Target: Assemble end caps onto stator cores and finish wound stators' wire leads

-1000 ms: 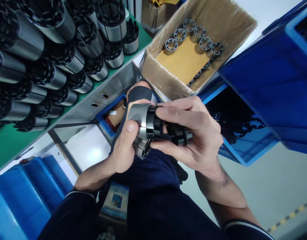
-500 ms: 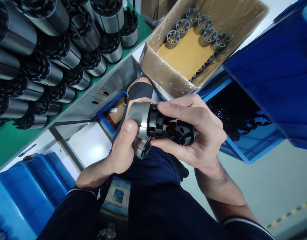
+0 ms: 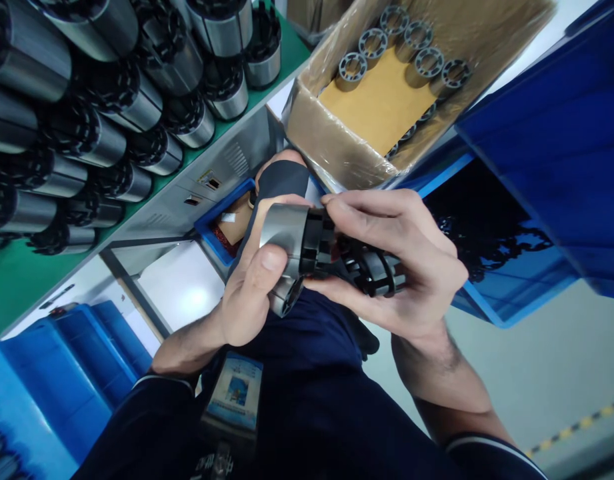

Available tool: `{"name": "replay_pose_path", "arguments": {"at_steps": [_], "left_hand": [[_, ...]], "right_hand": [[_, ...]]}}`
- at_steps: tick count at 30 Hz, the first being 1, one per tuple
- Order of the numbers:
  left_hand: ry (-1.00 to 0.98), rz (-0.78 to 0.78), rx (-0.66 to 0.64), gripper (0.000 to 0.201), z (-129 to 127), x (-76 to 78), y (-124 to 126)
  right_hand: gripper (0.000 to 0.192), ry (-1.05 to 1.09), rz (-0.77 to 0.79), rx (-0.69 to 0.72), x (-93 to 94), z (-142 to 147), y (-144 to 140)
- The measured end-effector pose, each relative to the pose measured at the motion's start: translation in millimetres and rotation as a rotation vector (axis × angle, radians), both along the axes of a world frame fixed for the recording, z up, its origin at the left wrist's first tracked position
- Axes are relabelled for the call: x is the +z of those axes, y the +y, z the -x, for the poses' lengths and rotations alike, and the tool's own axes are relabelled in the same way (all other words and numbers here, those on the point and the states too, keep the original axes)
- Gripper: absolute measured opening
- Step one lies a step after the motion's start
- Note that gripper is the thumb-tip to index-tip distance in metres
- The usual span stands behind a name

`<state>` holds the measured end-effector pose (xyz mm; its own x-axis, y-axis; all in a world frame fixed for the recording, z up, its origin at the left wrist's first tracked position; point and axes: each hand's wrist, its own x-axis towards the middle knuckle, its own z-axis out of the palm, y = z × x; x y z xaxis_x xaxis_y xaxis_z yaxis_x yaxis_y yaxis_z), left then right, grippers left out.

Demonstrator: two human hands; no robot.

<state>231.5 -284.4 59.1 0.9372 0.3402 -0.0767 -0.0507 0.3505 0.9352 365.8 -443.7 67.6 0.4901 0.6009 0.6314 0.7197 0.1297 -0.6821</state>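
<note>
Silver metal cylinder [image 3: 285,227], long axis toward right hand [image 3: 421,267], clasped in left hand [image 3: 251,287]; right hand half-curled around black toothed plastic rings [image 3: 377,270], fingertips [image 3: 343,212] at cylinder's black end

I am in a factory workshop: many metal cylinders [image 3: 104,143] stand on the green bench [image 3: 11,287], and near this bench are a carton [image 3: 331,133] and blue crates [image 3: 41,373].
</note>
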Motion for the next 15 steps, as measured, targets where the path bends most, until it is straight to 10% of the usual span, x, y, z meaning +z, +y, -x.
{"name": "replay_pose_path", "arguments": {"at_steps": [15], "left_hand": [[0.035,0.033,-0.172,0.049,12,-17.9,16]], "right_hand": [[0.062,0.079,0.001,0.022,-10.0,5,0]]}}
